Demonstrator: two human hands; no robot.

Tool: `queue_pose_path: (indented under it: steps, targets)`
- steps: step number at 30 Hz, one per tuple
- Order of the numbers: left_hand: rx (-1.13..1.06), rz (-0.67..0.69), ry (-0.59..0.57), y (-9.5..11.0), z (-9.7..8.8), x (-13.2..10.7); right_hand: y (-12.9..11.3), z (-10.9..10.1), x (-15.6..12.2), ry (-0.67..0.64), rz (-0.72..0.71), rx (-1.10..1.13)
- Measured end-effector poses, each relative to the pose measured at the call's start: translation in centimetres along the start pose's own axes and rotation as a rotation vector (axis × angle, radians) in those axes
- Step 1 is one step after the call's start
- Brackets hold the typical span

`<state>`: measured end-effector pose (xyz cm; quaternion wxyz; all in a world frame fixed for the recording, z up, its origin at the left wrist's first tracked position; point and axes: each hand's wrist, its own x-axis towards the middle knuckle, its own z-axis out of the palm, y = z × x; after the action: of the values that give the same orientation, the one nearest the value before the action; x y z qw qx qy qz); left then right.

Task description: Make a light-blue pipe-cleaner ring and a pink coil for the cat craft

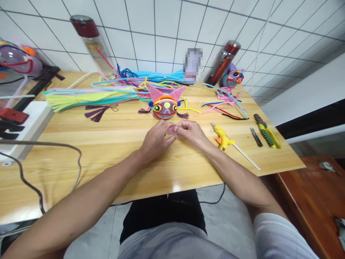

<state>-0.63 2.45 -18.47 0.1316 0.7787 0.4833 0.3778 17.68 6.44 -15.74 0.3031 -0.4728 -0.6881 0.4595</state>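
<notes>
Between my fingertips is a small pink coil point(171, 129), which looks like wound pipe cleaner. My left hand point(159, 138) closes on its left side, and my right hand point(190, 132) pinches it from the right. Just beyond my hands stands a mask-like animal head point(164, 108) with pink pointed ears, round yellow-rimmed eyes, blue balls and dark purple tassels at the sides. A yellow glue gun point(225, 137) with a white glue stick lies right of my right hand.
Bundled pipe cleaners point(107, 95) lie behind on the left, by a purple tassel point(98, 111). Loose pipe cleaners point(226, 100) are back right. Snips point(256, 137) and pliers point(267, 131) lie at right. A power strip point(32, 126) and cables are at left; bottles point(93, 46) stand by the wall.
</notes>
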Motion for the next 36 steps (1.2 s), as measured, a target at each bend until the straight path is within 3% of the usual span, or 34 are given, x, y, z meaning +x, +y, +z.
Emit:
queue_pose_path:
  steps: [4, 9, 13, 18, 22, 28, 36]
  targets:
    - [0.081, -0.021, -0.042, -0.4, -0.2, 0.1, 0.4, 0.0, 0.2, 0.035, -0.079, -0.284]
    - [0.164, -0.094, -0.046, -1.0, 0.0, 0.0, 0.4, -0.1, 0.1, 0.109, -0.129, -0.438]
    - [0.149, -0.091, -0.028, -1.2, 0.0, 0.1, 0.2, -0.3, 0.0, 0.139, -0.187, -0.474]
    - [0.019, -0.162, -0.159, -1.0, -0.4, 0.3, 0.3, -0.5, -0.2, 0.063, -0.243, -0.435]
    - [-0.065, -0.239, -0.191, -0.8, -0.6, 0.5, 0.7, -0.4, -0.2, 0.029, -0.257, -0.459]
    - [-0.164, -0.359, -0.026, -0.8, -0.9, 0.7, 1.1, -0.2, -0.2, 0.021, -0.299, -0.504]
    - [-0.105, -0.381, 0.031, -1.0, -0.9, 0.8, 0.8, -0.3, -0.3, 0.136, -0.375, -0.461]
